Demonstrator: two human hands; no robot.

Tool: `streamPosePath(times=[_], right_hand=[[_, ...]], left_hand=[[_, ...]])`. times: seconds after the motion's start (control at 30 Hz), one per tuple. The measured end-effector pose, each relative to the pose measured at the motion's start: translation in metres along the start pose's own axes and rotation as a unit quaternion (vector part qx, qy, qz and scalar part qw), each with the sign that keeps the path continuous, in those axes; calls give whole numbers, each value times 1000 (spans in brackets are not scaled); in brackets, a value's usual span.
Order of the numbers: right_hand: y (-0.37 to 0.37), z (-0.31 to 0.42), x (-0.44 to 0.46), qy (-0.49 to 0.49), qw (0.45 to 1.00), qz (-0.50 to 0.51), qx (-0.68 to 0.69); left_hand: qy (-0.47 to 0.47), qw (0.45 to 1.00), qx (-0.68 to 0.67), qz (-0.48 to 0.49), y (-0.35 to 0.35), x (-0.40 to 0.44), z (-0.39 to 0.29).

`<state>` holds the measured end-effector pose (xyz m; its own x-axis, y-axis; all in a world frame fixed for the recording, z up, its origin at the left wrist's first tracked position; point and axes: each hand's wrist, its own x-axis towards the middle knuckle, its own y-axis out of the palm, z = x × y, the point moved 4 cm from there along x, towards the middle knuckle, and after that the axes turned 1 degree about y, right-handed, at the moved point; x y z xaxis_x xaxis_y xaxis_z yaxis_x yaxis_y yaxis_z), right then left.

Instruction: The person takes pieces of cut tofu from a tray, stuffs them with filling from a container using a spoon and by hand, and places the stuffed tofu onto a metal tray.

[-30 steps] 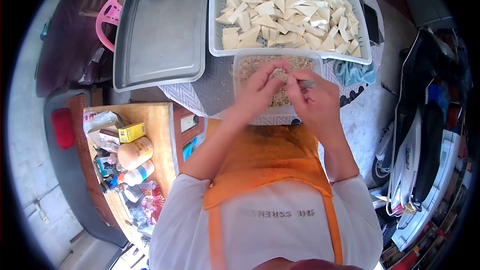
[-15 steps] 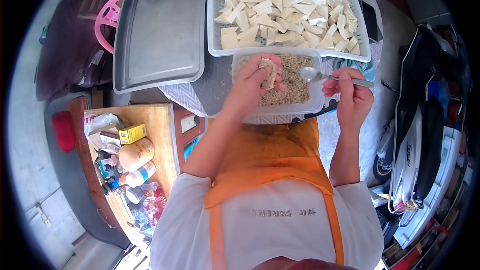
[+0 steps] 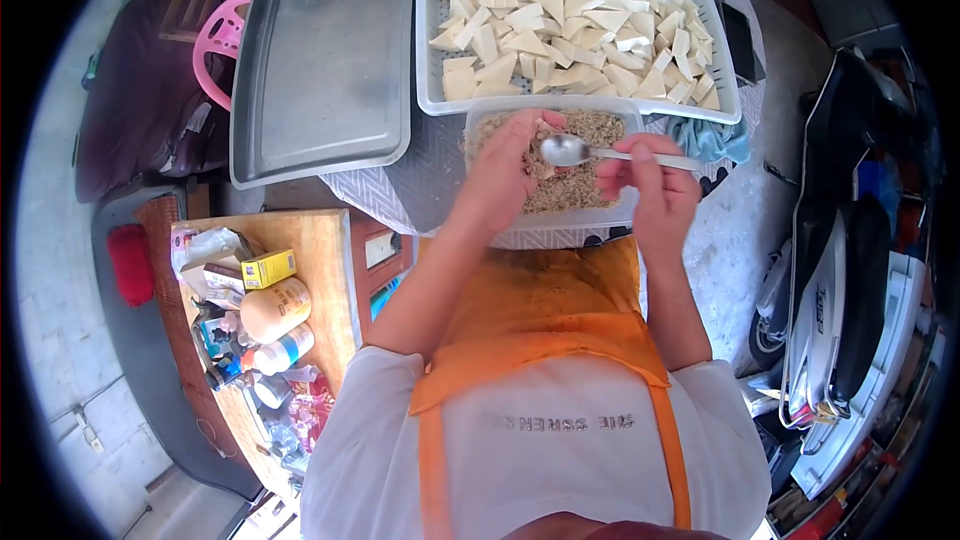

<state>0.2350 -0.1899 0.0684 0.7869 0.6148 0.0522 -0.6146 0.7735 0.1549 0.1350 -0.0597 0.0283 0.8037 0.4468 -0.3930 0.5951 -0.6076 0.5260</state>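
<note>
My left hand (image 3: 500,175) is closed over the left side of a clear plastic tub (image 3: 555,101), its fingers around a pale tofu piece mostly hidden by the hand and spoon. A metal spoon (image 3: 566,150) is gripped by its handle in my right hand (image 3: 655,185), its bowl against or just above the left fingers; contact is unclear. Under both hands, greyish-brown minced filling (image 3: 578,192) lies in the tub. Behind it, many cut tofu wedges (image 3: 570,35) are heaped in a white perforated tray (image 3: 427,50).
Left of the tub lies a metal tray (image 3: 320,70), with a pink ring-shaped handle (image 3: 212,45) beyond it. A phone (image 3: 738,40) and a blue cloth (image 3: 708,138) sit at the right. A wooden side table (image 3: 325,270) carries bottles and boxes. A motorbike (image 3: 830,270) stands right.
My right hand has moved left with the spoon, bringing its bowl from above the filling to my left fingers. My left hand has turned slightly, covering more of the tofu piece.
</note>
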Motion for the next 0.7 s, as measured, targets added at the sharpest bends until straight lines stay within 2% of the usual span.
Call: streamPosePath(times=[0.1, 0.2, 0.3, 0.4, 0.43, 0.57, 0.7], right_hand=[[20, -8, -2, -73, 983, 34, -163], [28, -6, -1, -206, 938, 73, -267], [17, -14, 1, -20, 993, 40, -110], [12, -12, 12, -12, 999, 26, 32], [17, -10, 14, 19, 1000, 8, 15], [18, -24, 12, 60, 997, 48, 6], [9, -21, 1, 86, 995, 40, 19]], left_hand=[[2, 1000, -4, 6, -8, 4, 5], [2, 1000, -22, -6, -10, 2, 7], [8, 999, 17, -32, -12, 1, 5], [37, 998, 46, -19, -11, 0, 4], [48, 997, 54, -20, -10, 2, 5], [73, 994, 71, -44, -22, 6, 7], [71, 997, 13, -38, -16, 0, -5]])
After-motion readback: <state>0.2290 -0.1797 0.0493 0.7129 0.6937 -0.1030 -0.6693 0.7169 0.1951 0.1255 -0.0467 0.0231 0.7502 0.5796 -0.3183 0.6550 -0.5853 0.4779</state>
